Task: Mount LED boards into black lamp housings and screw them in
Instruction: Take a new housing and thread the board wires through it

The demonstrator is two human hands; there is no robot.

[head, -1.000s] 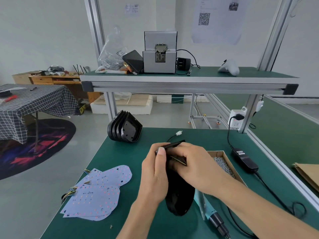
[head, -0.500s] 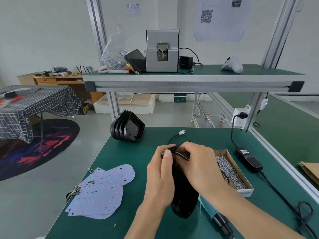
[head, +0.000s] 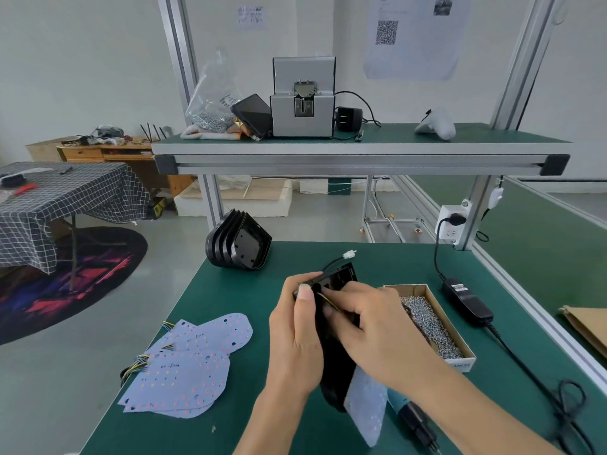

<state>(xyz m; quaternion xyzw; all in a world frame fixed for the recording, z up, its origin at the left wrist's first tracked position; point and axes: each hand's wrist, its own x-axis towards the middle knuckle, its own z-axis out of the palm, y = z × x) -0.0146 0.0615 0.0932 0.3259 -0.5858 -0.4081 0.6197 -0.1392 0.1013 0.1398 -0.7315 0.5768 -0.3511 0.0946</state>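
Evidently for wire-threading, the left hand grips the black plastic lamp housing upright above the green bench mat — the right hand pinches yellow wires at its top, the pale LED board dangling below.

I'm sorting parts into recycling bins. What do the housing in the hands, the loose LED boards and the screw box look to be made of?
Housing: black, semi-gloss, probably moulded plastic; painted metal can't be ruled out. LED boards: thin, stiff, pale matt sheets dotted with red points, coloured wires at one edge; base material unclear. Screw box: brown cardboard with raw edges, filled with shiny metal screws.
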